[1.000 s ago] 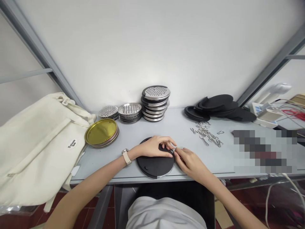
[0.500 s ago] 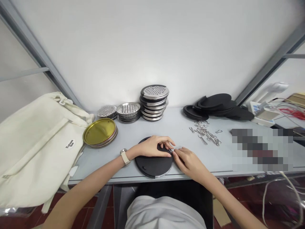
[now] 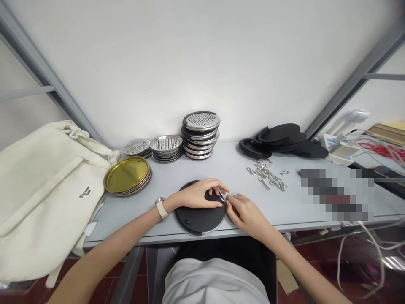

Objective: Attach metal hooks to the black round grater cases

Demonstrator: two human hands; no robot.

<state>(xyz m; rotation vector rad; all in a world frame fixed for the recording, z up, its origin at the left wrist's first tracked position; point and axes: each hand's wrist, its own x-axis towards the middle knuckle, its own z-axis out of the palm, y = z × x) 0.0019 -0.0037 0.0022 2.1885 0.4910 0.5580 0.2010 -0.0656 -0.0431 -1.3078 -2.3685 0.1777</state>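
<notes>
A round black disc (image 3: 198,217) with a silver rim lies flat near the front edge of the grey table (image 3: 228,169). My left hand (image 3: 199,193), a watch on its wrist, presses down on the disc's top with curled fingers. My right hand (image 3: 245,211) is at the disc's right edge, its fingertips pinched on a small metal clip (image 3: 222,195) where the two hands meet.
Loose metal clips (image 3: 265,173) lie behind my right hand. Stacks of perforated metal discs (image 3: 200,135), gold lids (image 3: 127,175) and black discs (image 3: 281,141) sit further back. A cream cloth bag (image 3: 41,190) fills the left; cables and devices (image 3: 344,145) are at the right.
The view has shifted slightly, moving everything a little left and up. My hands stay on the disc's right edge, still working the small clip.
</notes>
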